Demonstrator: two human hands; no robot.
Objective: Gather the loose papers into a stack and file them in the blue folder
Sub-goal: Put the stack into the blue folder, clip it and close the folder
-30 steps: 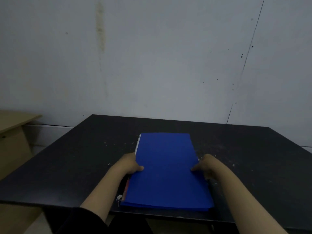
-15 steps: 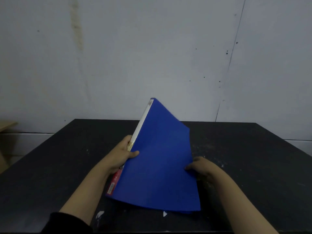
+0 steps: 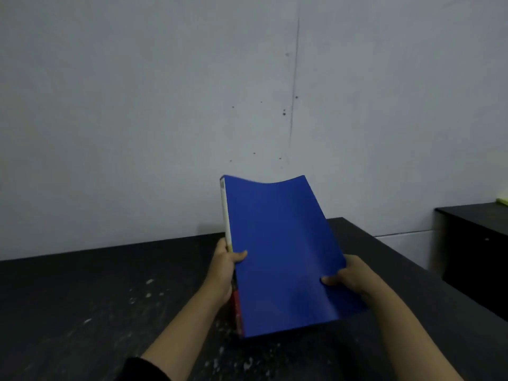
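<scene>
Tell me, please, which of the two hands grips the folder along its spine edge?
The left hand does: it holds the blue folder by the white-and-red spine, whereas the right hand pinches the opposite, open edge.

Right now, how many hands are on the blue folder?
2. The left hand grips the blue folder at its spine edge, thumb on the cover. The right hand holds the opposite edge, thumb on top. The folder is off the table.
</scene>
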